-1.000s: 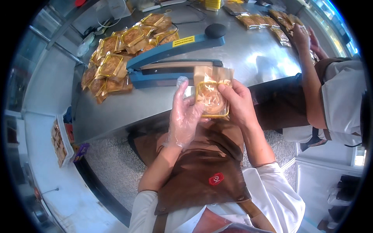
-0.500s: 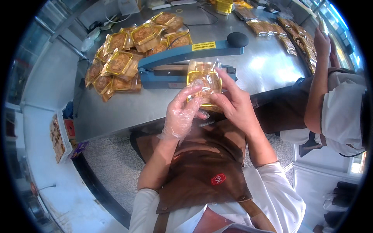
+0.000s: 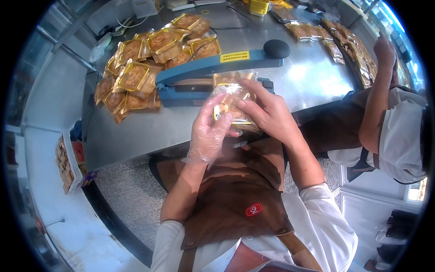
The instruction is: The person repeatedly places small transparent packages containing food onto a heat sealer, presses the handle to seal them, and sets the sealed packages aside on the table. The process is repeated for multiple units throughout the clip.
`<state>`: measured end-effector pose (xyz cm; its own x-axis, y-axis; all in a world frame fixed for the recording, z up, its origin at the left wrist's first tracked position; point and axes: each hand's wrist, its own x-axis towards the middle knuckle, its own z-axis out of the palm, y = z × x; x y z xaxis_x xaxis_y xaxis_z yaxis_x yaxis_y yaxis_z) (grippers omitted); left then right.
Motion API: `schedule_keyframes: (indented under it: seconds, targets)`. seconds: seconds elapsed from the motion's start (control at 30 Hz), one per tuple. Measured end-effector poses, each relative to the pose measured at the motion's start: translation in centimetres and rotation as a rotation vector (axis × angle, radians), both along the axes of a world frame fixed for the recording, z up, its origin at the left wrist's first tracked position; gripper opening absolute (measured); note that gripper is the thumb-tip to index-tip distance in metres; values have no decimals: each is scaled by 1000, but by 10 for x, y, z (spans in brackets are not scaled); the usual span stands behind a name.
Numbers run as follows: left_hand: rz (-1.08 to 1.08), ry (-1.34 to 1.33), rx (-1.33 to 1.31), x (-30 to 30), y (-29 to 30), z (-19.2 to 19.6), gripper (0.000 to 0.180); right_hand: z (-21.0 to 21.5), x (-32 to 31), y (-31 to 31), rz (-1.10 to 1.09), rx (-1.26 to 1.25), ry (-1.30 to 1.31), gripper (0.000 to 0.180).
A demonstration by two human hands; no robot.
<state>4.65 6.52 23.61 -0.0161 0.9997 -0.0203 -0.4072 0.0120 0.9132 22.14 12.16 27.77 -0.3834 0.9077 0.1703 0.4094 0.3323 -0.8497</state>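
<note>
Head view: gloved left hand (image 3: 209, 131) and bare right hand (image 3: 267, 113) both grasp a clear plastic-wrapped golden pastry packet (image 3: 232, 102) just before the blue lever heat sealer (image 3: 213, 75).

This looks like the packing area of a small food business, probably a bakery. A long worktable of shiny stainless steel (image 3: 149, 131) carries a blue hand-lever heat sealer with a round black knob (image 3: 217, 63). Beside it lies a heap of round golden pastries in clear sealed packets (image 3: 140, 75), and more such packets (image 3: 344, 38) lie further along. Two people wear brown work aprons (image 3: 235, 195) over white shirts.
</note>
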Motion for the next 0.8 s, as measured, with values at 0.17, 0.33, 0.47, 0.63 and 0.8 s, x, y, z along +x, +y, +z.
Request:
schedule_keyframes:
  seconds: [0.17,0.33,0.47,0.63,0.8]
  targets:
    - [32,48,17,-11,3,-5,46,20,22,-10,-91,-38,-15,45]
    - [23,45,7,-15,3,-1,41,51,50,2,-262,496,183,30]
    - [13,27,10,-14,3,-5,38,74,42,28,-125,792,-52,31]
    - [13,23,-2,-13,1,-6,37,61,33,48,-19,753,-136,28]
    - [16,12,11,-11,1,-6,37,40,42,46,-31,659,-128,27]
